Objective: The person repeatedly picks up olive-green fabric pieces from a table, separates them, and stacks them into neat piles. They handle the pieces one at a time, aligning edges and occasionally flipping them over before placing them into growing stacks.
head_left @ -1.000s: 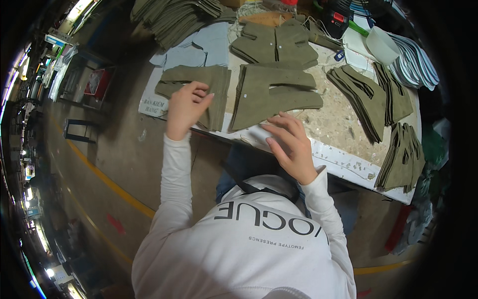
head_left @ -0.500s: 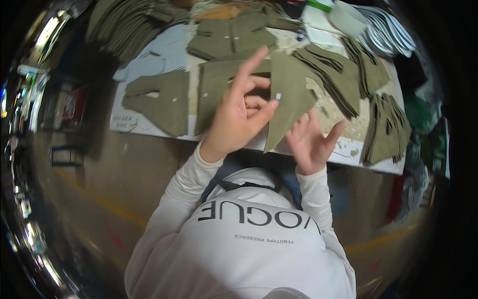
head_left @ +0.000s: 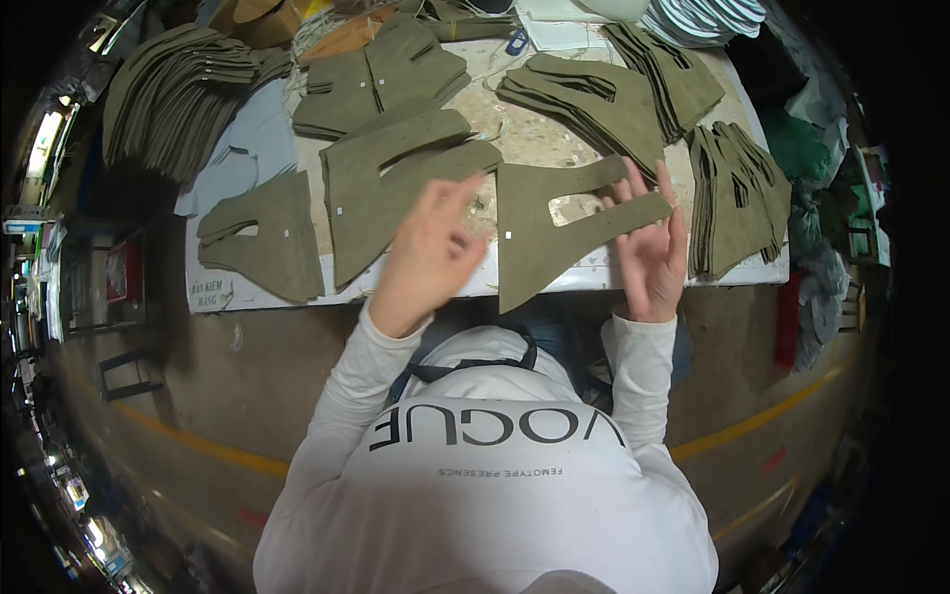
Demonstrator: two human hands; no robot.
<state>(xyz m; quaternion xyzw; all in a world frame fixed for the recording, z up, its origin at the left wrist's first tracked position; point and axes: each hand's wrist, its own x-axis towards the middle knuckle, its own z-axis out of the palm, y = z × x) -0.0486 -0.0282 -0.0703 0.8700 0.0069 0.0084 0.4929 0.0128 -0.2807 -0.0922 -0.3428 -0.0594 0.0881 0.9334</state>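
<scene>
My right hand, palm up, has an olive fabric piece lying across its fingers, with the thumb beside the piece's right end. The piece has two prongs around a slot, a long pointed lower corner and a small white label near its left edge. Just left of that edge is my left hand, empty and slightly blurred, its index finger stretched out and the others loosely bent. Behind it on the table lies a similar slotted stack; further left rests another slotted olive piece, also labelled.
The white-edged table carries more olive stacks: one at the back, one behind my right hand, and one at the right. A large fanned pile sits far left. White curved pieces lie at the back right.
My left hand has let go of the olive piece and drawn back left. The piece has turned flat and now lies on my right hand, which was empty. The view has shifted.
</scene>
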